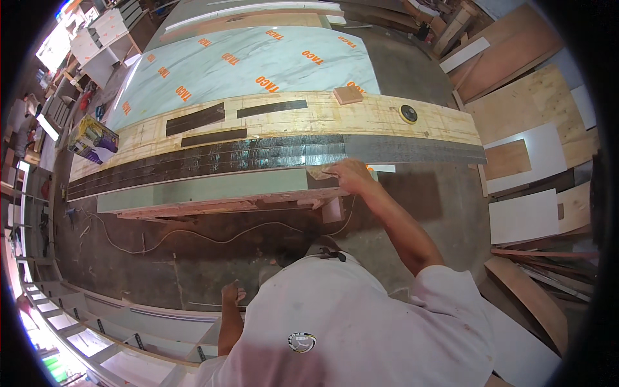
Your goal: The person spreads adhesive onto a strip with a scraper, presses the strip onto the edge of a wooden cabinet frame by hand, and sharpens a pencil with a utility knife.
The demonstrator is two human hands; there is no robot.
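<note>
My right hand (351,174) reaches to the workbench, closed on a small flat tan spreader (319,173) at the near edge of long dark brown strips (258,153). These look wet and glossy, with a duller grey stretch to the right. They lie on a pale yellow board (348,119) with short dark offcuts (195,118), a pink block (348,95) and a round black pad (408,113) with a yellow rim. A yellow-and-purple container (95,138) stands at the left end. My left hand (233,293) hangs low by my side, fingers loosely apart, holding nothing.
A marble-patterned sheet (238,71) with orange printing lies beyond. Wood panels (509,84) crowd the right side, white cabinet frames (129,335) the lower left. A cable (193,238) snakes across the floor (425,238). A person (29,106) is partly visible at far left.
</note>
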